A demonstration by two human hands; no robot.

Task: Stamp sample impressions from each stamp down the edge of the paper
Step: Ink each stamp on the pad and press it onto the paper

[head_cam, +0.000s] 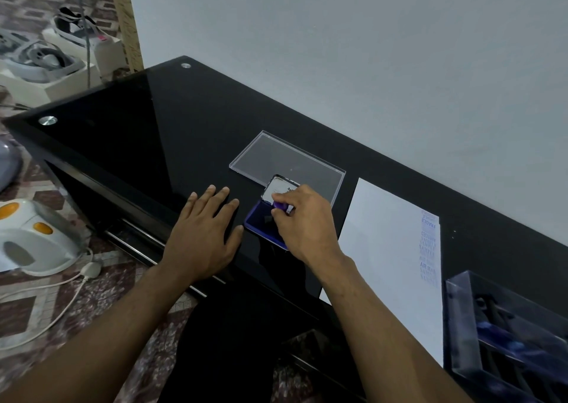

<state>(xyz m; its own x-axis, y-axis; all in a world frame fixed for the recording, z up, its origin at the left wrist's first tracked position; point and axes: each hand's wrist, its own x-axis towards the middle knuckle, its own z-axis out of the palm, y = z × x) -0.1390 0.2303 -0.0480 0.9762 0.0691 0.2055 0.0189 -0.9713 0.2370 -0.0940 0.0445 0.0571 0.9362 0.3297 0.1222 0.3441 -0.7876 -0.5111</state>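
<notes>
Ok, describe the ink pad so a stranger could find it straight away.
Start at the black glass table and find the white paper with blue stamp marks down its far edge. Just left of the paper, between the two hands, lies the ink pad. It is the only open case with a deep blue inked surface, unlike the clear lid behind it.

A black glass table (129,132) stood against a pale wall (368,49), with two round metal studs (47,120) near its far corners. On the patterned floor (27,307) to the left sat a white appliance (37,239) with orange buttons and a white cord (55,304). Farther back, headsets (46,59) rested in white boxes.
</notes>
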